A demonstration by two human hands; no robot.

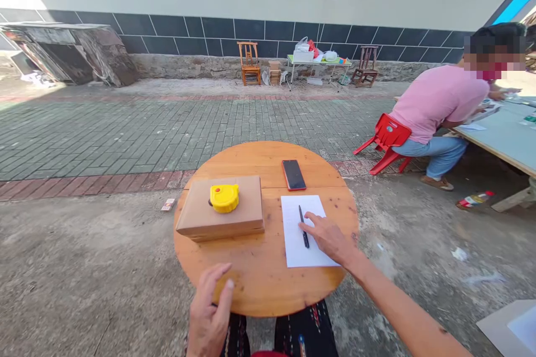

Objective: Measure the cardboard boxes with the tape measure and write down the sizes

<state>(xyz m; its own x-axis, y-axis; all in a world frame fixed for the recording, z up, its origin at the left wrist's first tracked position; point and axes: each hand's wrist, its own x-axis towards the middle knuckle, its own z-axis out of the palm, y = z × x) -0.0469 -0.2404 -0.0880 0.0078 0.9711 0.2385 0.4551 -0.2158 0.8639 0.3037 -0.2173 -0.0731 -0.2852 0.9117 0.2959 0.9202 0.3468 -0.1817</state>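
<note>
On a round wooden desk, a closed cardboard box stands as the landmark, with 1 yellow tape measure lying on top of it. To the right of the box is 1 sheet of paper, and on that sheet lies 1 black pen. A phone rests to the right of the box too, toward its far side, with a dark screen.

The right hand is to the right of the box, over the sheet, its thumb and fingers parted around the pen; whether they touch it I cannot tell, but they are not closed on it. The left hand is on the near side of the box, apart from it, empty, with thumb and fingers spread wide.

As far as I can judge, the layout is done and the handling is not: the pen lies flat, not yet lifted, and the tape measure is out of both hands, with no drawn-out blade to be seen. The box looks shut. Any writing on the sheet is too faint to make out.
</note>
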